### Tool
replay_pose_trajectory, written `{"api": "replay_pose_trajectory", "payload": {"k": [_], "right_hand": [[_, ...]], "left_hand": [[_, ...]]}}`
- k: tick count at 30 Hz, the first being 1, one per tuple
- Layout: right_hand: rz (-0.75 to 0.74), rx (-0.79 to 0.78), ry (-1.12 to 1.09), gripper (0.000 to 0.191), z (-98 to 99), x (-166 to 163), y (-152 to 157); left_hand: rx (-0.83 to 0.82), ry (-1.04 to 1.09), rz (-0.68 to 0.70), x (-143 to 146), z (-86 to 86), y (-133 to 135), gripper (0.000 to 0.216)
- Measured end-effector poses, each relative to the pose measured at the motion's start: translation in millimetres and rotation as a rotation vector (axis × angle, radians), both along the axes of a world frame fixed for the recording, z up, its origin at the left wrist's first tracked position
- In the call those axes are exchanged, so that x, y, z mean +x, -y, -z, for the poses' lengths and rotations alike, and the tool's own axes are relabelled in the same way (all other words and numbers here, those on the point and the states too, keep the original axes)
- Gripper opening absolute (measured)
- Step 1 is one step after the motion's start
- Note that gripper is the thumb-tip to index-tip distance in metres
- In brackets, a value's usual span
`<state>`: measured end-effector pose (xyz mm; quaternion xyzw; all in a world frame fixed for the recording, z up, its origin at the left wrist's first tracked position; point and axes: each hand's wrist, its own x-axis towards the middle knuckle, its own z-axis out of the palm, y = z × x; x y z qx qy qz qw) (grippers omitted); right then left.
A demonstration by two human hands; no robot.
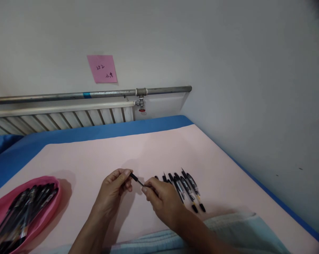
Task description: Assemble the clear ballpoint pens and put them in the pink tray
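My left hand (114, 189) pinches a small black pen part (134, 176) between thumb and fingertips. My right hand (163, 201) is closed in a pinch on the thin rod (140, 182) that sticks out of that part; the two hands meet over the pink sheet (101, 155). Just right of my right hand, several black-and-clear pens (187, 187) lie side by side in a row on the sheet, partly hidden by my fingers.
A pink oval tray (47, 211) holding several more black pens sits at the near left. The pink sheet lies on a blue cover (69, 135). A radiator (61, 118) and metal pipe (96, 94) run along the back wall, with a pink sticky note (102, 68) above. A pale cloth (236, 229) lies at the near edge.
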<state>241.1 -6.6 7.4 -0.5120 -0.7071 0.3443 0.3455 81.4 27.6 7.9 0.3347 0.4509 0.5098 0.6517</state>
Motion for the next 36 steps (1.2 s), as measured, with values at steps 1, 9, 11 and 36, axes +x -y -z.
{"api": "replay_pose_trajectory", "payload": {"k": [1, 9, 11, 36], "right_hand": [[-0.016, -0.03, -0.016, 0.017, 0.0, -0.2, 0.0], [0.05, 0.053, 0.083, 0.01, 3.3, 1.2, -1.0], [0.018, 0.029, 0.054, 0.018, 2.9, 1.3, -1.6], [-0.005, 0.007, 0.101, 0.005, 2.0, -0.7, -1.7]], "left_hand": [[-0.006, 0.003, -0.004, -0.4, -0.2, -0.4, 0.019], [-0.015, 0.019, -0.012, -1.1, 1.2, -2.0, 0.019], [-0.012, 0.018, -0.015, -1.4, 2.4, -2.3, 0.02], [-0.027, -0.015, -0.007, 1.3, 3.1, -0.5, 0.019]]}}
